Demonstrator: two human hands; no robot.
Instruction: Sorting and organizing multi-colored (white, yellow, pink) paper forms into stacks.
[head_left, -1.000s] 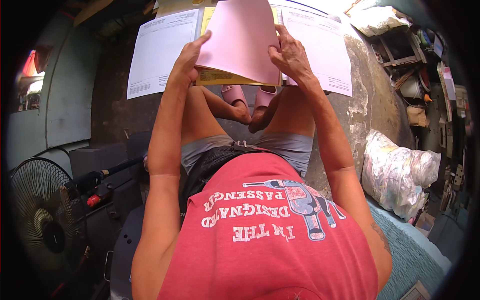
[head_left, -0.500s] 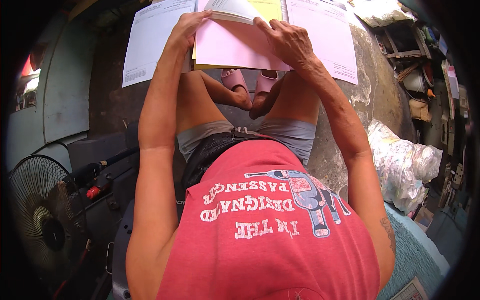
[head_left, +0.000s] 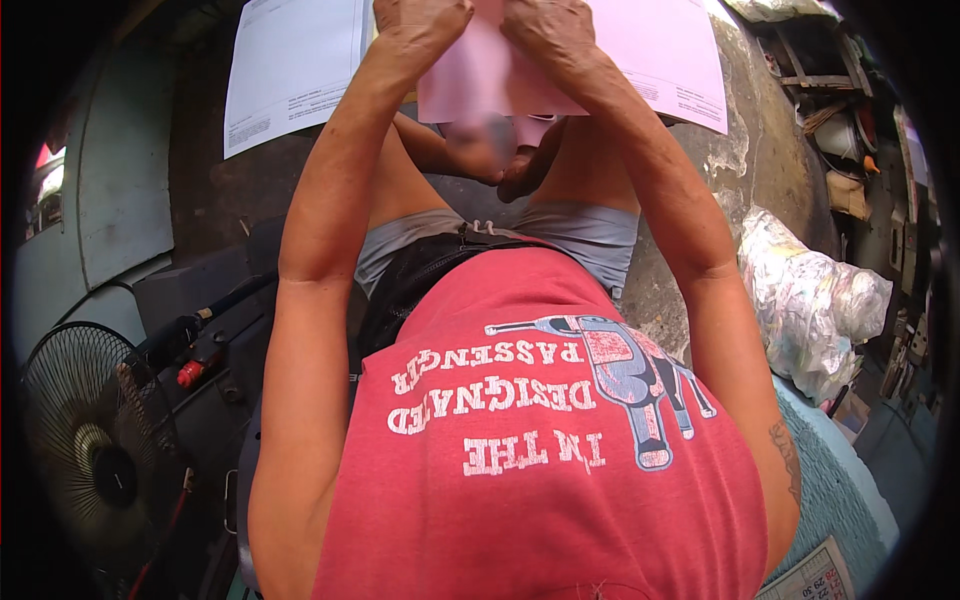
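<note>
Both of my arms reach forward to the top edge of the view. My left hand (head_left: 420, 22) and my right hand (head_left: 552, 28) are closed on a pink sheet of paper (head_left: 480, 85) held above my knees. A second pink sheet (head_left: 672, 55) spreads to the right under my right hand. A white printed sheet (head_left: 292, 65) lies to the left of my left hand. My fingertips are cut off by the frame's top edge.
A black standing fan (head_left: 85, 440) sits at lower left beside dark equipment with a red knob (head_left: 190, 375). A crumpled plastic bag (head_left: 810, 300) lies at right on the rough concrete floor (head_left: 740, 150). Cluttered shelves (head_left: 850, 120) stand at far right.
My hands and the papers have moved up toward the top edge. The pink sheet now lies folded over under both hands, and a pink sheet covers the white page on the right.
</note>
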